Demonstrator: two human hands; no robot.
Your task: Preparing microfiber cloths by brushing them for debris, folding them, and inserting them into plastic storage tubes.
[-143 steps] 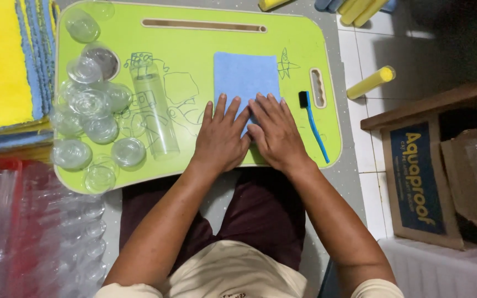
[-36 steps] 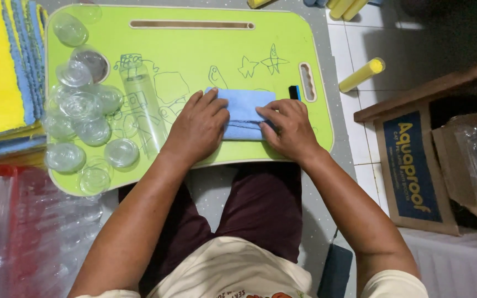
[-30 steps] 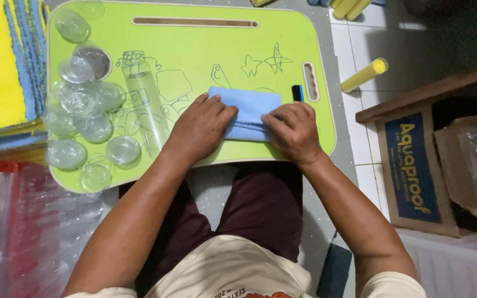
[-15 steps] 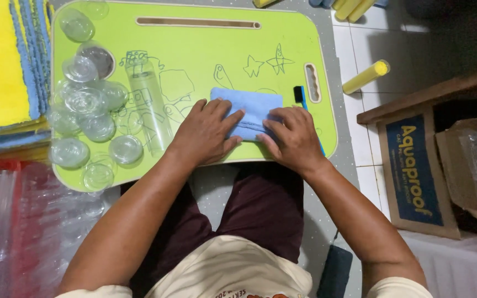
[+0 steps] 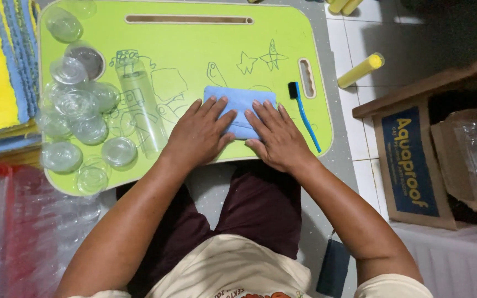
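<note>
Head view: a folded blue cloth (image 5: 239,105) lies near the middle of a green lap surface (image 5: 194,49). The left hand (image 5: 199,135) and right hand (image 5: 276,135) press flat on it, fingers spread, gripping nothing. The cloth looks soft, light and limp, best pinched at its edges. Clear plastic lids (image 5: 78,110) cluster at 9 o'clock; a blue brush (image 5: 303,115) lies at 3 o'clock.
</note>
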